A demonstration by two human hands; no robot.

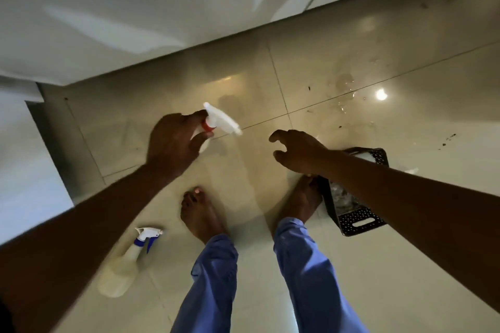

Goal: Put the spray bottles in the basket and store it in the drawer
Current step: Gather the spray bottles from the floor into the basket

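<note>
My left hand (173,143) grips a white spray bottle with a red collar (220,120) by its neck, held up above the floor. My right hand (296,151) hovers to its right, fingers curled apart, holding nothing. A second spray bottle with a blue and white trigger (127,262) lies on the floor at lower left. The black perforated basket (359,220) stands on the floor at the right, partly hidden under my right forearm, with something pale inside that I cannot make out.
Glossy white cabinet fronts (135,21) run along the top of the view. My bare feet (201,213) in blue trousers stand on the shiny tiled floor (338,70), which has wet marks and dark specks at the right.
</note>
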